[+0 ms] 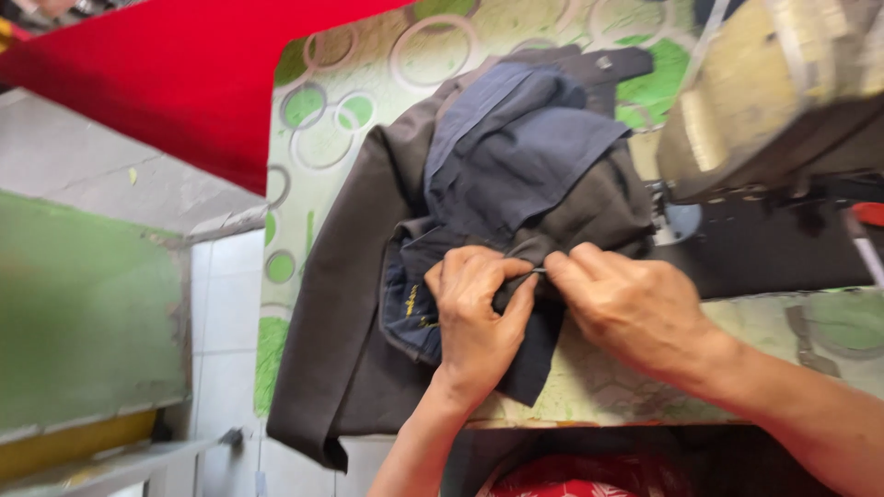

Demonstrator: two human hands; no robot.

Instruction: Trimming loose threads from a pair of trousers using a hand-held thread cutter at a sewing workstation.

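Dark garment (368,304) lies mid-table, navy lining (516,147) bunched on top. Left hand (474,308) and right hand (635,304) meet at a fold, both pinching the cloth w/ thumb & fingertips. Sewing machine (773,92) far right. Table cover (368,83) green-circled; red cloth (184,74) far left.

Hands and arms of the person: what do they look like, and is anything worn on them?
The left hand and the right hand are bare, with no gloves, rings or watch visible. Both forearms are uncovered, with no sleeves in view.

Crumpled dark grey garment (368,304), blue-lined
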